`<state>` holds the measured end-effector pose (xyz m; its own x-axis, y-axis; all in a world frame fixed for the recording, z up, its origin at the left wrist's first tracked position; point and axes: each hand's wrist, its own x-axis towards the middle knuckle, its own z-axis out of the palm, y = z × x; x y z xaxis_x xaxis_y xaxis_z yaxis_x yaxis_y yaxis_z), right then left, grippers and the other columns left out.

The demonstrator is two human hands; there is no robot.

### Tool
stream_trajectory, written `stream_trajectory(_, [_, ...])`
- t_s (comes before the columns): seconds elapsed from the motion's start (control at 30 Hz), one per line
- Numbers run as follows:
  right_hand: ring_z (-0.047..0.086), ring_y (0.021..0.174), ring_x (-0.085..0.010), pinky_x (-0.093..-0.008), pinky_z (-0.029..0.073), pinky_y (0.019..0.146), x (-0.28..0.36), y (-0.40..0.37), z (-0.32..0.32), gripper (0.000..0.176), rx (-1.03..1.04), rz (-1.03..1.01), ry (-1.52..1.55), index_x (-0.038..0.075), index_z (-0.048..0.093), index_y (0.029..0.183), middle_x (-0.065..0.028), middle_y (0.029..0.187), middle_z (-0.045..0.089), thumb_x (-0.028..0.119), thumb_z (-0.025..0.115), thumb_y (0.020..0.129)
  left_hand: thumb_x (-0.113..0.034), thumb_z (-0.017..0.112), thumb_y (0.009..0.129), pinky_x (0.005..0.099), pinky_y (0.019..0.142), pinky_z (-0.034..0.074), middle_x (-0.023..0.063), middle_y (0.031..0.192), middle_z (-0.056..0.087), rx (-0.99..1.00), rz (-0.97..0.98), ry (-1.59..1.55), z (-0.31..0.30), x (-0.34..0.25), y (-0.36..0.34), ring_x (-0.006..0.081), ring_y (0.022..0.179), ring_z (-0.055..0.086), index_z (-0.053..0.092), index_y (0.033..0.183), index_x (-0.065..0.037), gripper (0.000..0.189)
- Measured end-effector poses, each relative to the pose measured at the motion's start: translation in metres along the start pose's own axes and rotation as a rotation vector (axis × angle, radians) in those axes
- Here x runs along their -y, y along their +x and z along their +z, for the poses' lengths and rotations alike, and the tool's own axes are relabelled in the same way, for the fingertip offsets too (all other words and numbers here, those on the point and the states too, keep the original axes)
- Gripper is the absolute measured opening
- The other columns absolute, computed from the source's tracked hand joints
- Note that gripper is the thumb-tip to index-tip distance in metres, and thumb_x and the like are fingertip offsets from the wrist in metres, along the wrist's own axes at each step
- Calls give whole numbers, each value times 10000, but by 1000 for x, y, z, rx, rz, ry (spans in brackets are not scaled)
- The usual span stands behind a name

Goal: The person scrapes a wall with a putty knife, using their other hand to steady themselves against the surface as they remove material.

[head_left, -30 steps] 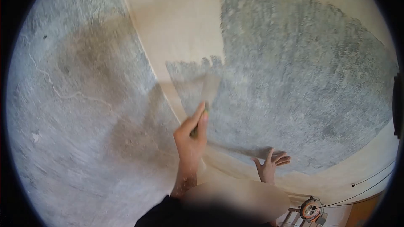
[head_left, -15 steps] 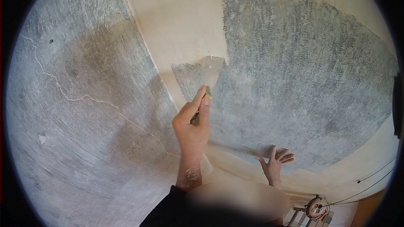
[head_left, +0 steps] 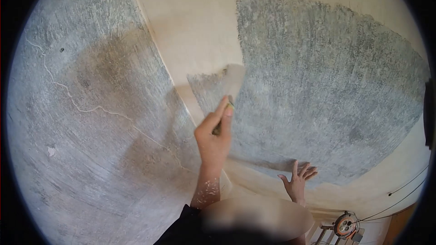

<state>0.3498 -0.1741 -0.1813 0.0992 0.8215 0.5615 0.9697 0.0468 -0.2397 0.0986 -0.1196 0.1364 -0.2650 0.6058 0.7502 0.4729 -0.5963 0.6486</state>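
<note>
My left hand point(head_left: 213, 134) is closed round the yellow-green handle of a scraper point(head_left: 235, 79), its index finger and thumb near the base of the blade. The wide blade, slightly blurred, lies at the wall between a small grey scraped strip point(head_left: 203, 87) and a large grey scraped patch point(head_left: 318, 86). Cream coating point(head_left: 195, 36) covers the wall above the blade. Lower right, my right hand point(head_left: 298, 182) has its fingers spread against the wall, near the bottom edge of the large patch, and holds nothing.
An adjoining grey wall point(head_left: 91, 145) with a winding pale crack point(head_left: 109, 112) fills the left, meeting this wall at a corner line. At the bottom right, an orange-and-black cable reel point(head_left: 345, 226) sits by a wooden frame point(head_left: 323, 233), with dark cables running right.
My left hand and the scraper have shifted a little to the right, and the blade has turned, showing narrower. My right hand stays against the wall. The view has shifted slightly.
</note>
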Motion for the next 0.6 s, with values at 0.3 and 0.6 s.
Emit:
stream_trajectory(0.3, [-222, 1403, -591, -752, -120, 1063, -11, 8, -9, 941, 40, -24, 1, 157, 262, 1561, -378, 1574, -2, 610, 668, 844, -120, 665, 962, 213, 596, 447, 69, 804, 707, -15, -148, 5, -1, -25, -1, 46, 674, 565, 688, 1231, -34, 282])
stream_trajectory(0.6, [-222, 1397, -600, -753, -140, 1054, 3, 5, -26, 940, 259, 100, 138, 139, 254, 1561, -409, 1554, 42, 619, 648, 855, -184, 637, 986, 284, 898, 503, 170, 1096, 728, 40, -208, -46, 6, -38, -8, 156, 1035, 666, 666, 1256, -28, 313])
